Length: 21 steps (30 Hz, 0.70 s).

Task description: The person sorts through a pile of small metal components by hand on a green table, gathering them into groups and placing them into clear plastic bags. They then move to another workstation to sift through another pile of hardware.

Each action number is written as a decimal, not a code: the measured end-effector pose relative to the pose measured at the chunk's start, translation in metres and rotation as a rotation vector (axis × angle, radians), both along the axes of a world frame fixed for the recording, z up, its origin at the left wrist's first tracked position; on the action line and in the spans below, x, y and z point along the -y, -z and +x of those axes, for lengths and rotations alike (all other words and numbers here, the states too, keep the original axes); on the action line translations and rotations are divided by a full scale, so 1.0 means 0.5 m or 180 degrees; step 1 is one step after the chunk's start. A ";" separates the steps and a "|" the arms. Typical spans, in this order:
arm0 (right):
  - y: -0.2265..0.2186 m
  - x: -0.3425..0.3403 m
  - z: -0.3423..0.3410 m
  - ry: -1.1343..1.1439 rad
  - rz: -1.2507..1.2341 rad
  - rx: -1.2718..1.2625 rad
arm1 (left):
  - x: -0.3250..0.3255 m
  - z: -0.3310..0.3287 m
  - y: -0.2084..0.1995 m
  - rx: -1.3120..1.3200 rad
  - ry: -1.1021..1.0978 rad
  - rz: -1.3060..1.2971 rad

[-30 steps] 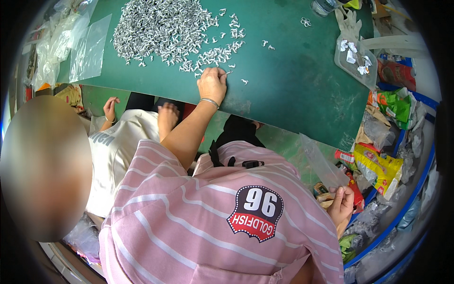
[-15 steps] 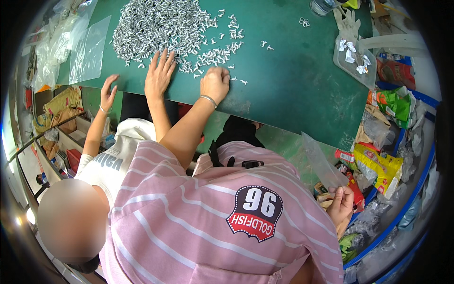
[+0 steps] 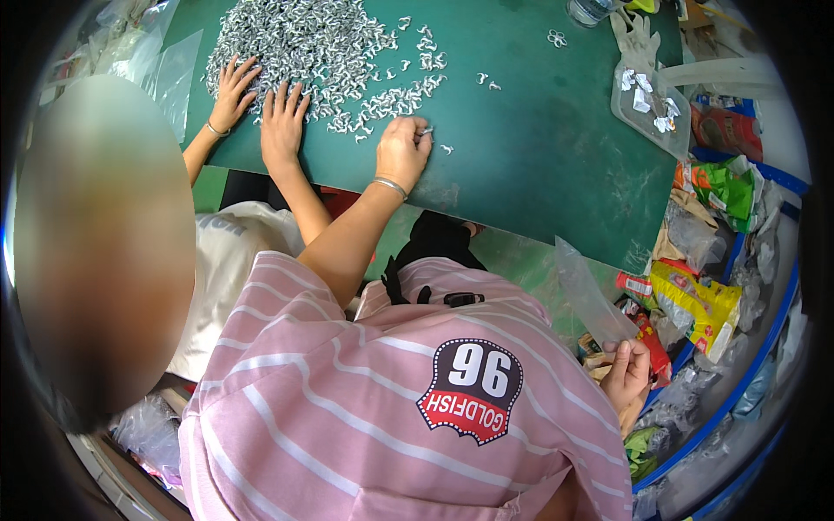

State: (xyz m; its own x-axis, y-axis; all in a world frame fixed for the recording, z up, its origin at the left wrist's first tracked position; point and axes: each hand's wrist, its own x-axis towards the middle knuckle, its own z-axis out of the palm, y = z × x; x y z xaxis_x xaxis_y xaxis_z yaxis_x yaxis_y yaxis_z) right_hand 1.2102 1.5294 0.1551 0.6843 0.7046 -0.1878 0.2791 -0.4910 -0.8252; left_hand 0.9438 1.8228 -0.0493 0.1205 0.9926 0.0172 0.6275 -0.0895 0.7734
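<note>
Head: right hand (image 3: 627,369), pinched grip on clear bag (image 3: 592,295)

- Left arm (image 3: 346,241) stretched forward, left hand (image 3: 402,152) back-up, fingertips (image 3: 416,124) bunched
- Right hand (image 3: 627,373) low, out sideways (well apart, I notice), thumb (image 3: 623,351) pinching
</note>
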 end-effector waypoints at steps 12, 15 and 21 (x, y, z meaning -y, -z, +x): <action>0.001 -0.022 0.001 -0.0073 0.0018 0.0061 | 0.011 -0.005 -0.003 -0.0731 0.0530 0.0672; 0.000 -0.036 0.004 -0.0136 0.0069 0.0024 | 0.020 -0.012 -0.008 -0.0556 0.0640 0.0627; 0.012 -0.023 0.007 -0.0083 0.0095 -0.0045 | -0.044 -0.025 -0.004 -0.1497 -0.0477 0.0977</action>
